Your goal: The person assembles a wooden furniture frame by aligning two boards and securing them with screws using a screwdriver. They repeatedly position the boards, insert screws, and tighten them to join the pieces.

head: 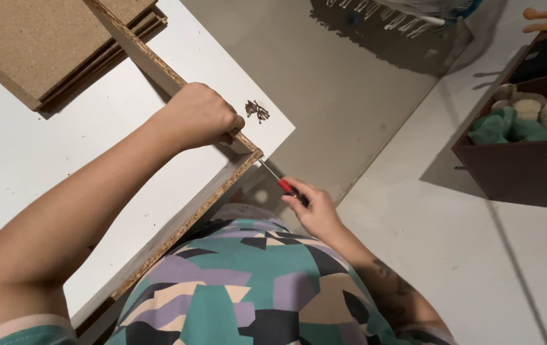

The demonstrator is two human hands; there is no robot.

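My left hand [200, 116] grips the top edge of an upright chipboard panel [152, 59] standing on a white board [43, 160], close to the corner where the panels meet. My right hand [308, 206] holds a screwdriver with a red and black handle [286, 187]. Its metal shaft points up-left, and the tip touches the raw chipboard edge at the corner [255, 156]. A small heap of dark screws [257, 110] lies on the white board just beyond my left hand.
A stack of brown chipboard panels [50, 45] lies at the top left on the white board. A dark brown box [523, 160] with soft toys stands at the right. Grey floor lies in between. My patterned shirt [248, 287] fills the bottom.
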